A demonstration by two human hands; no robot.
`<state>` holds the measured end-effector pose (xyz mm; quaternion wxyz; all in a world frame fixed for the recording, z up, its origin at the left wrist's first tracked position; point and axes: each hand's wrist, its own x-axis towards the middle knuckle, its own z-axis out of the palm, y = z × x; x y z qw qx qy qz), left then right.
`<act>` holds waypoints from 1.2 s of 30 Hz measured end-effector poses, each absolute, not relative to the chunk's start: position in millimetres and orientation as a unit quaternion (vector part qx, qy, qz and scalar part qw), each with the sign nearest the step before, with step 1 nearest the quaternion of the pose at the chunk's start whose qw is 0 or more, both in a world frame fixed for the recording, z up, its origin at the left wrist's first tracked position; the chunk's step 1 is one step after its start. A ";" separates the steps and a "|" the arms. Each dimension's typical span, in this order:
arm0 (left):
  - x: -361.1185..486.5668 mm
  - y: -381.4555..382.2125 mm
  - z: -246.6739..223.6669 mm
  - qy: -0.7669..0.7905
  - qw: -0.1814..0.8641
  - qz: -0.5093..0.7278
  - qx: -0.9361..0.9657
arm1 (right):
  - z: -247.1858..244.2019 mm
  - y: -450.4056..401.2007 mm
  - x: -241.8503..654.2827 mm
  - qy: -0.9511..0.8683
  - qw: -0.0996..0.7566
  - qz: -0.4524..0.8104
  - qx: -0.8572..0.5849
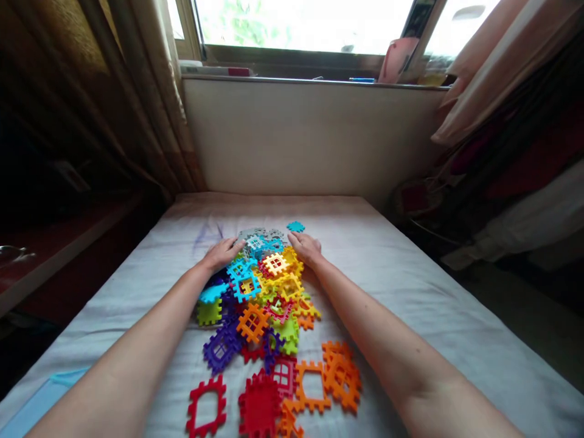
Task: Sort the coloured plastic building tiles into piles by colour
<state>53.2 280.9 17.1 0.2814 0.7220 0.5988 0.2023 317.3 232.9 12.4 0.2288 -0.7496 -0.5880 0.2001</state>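
Note:
Several colourful toothed plastic tiles lie heaped on a pale sheet, among them a light blue tile (pixel 246 287), a cream window tile (pixel 275 264) and a purple tile (pixel 221 348). My left hand (pixel 224 251) rests at the far left edge of the heap, fingers pointing to the grey tiles (pixel 262 233); its fingers are apart and nothing shows in them. At the far right edge, my right hand (pixel 306 246) has its fingers bent in beside the yellow tiles (pixel 294 261); what they hold, if anything, is hidden. A single blue tile (pixel 296 226) lies just beyond it.
Nearer me lie a red frame (pixel 207 406), a solid red tile (pixel 260 406) and orange tiles (pixel 342 377). A light blue flat item (pixel 43 404) is at the lower left. Behind the bed is a low wall (pixel 310 140) under a window, with curtains at left and hanging clothes at right.

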 end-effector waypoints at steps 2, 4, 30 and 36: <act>69.1 275.8 20.3 0.573 0.318 0.215 0.724 | 13.9 226.4 291.6 -0.599 0.256 0.230 -0.723; 79.9 268.3 27.1 0.561 0.348 0.234 0.713 | 17.0 219.9 272.2 -0.590 0.287 0.250 -0.712; 2.3 83.8 19.8 0.660 0.228 0.237 0.675 | -8.0 -22.7 264.7 -0.621 0.298 0.150 -0.709; 59.6 61.4 16.8 0.624 0.313 0.385 0.604 | 10.0 29.8 197.1 -0.570 0.393 0.245 -0.678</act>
